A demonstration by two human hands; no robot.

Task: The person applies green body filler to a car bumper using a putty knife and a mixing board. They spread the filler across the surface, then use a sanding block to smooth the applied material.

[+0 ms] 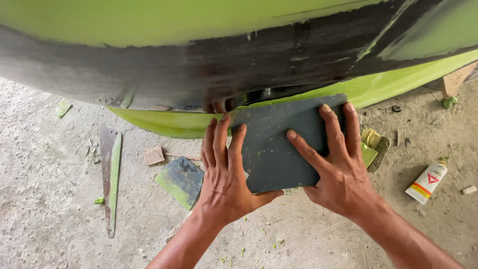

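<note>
Pressure should stay even, I judge: my left hand (225,174) and right hand (338,169) lie flat, fingers spread, on the dark sanding sheet (279,144) at frame centre. It rests against the green curved body (164,122), so both palms should bear equally.

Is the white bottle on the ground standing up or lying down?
Lying down. The white bottle rests on its side on the dusty ground, cap end pointing up and away, to the right of the right hand.
</note>
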